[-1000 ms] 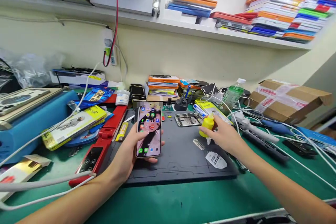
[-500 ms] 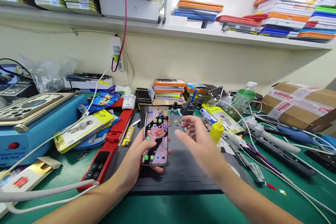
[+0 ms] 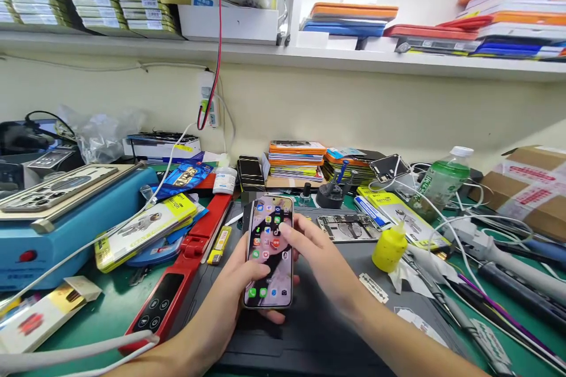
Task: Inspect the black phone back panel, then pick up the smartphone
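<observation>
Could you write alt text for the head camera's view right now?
A bare left hand holds a lit rectangular smartphone above a dark grey mat, the right hand at its edge. To the right are a yellow plastic bottle and an opened silver-framed phone.

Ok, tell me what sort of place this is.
Probably a phone repair workshop: an opened phone and a loose blade lie on a dark work mat, while the left hand holds a lit phone.

The phone [image 3: 272, 254], its screen lit with app icons, tilts upright in the left hand [image 3: 230, 285].
</observation>
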`<state>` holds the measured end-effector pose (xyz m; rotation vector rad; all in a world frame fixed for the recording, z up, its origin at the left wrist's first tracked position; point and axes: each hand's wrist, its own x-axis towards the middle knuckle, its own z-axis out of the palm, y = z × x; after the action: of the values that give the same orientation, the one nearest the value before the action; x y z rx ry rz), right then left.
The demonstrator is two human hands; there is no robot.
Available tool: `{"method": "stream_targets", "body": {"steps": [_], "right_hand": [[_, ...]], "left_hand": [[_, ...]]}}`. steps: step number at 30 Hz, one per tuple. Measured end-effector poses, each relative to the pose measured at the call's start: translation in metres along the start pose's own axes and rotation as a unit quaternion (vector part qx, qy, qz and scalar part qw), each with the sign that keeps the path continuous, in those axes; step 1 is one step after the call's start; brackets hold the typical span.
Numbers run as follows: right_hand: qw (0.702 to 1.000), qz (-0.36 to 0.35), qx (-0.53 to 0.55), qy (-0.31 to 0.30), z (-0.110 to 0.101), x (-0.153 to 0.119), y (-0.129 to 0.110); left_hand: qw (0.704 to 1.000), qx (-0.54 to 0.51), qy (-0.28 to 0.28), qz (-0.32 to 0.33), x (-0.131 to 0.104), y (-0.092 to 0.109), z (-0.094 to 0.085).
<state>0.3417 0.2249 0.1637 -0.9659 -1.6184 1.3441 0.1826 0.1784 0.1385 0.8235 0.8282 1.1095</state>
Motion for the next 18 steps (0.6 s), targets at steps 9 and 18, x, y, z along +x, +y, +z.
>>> {"method": "stream_targets", "body": {"steps": [9,18], "right_hand": [[0.997,-0.012,0.033,0.069,-0.026,0.000,-0.009],[0.998,-0.013,-0.002,0.063,-0.026,0.003,-0.009]], "left_hand": [[0.991,0.120,-0.044,-0.036,-0.007,0.007,0.028],[0.985,0.144,-0.091,-0.003,-0.008,0.000,0.017]]}}
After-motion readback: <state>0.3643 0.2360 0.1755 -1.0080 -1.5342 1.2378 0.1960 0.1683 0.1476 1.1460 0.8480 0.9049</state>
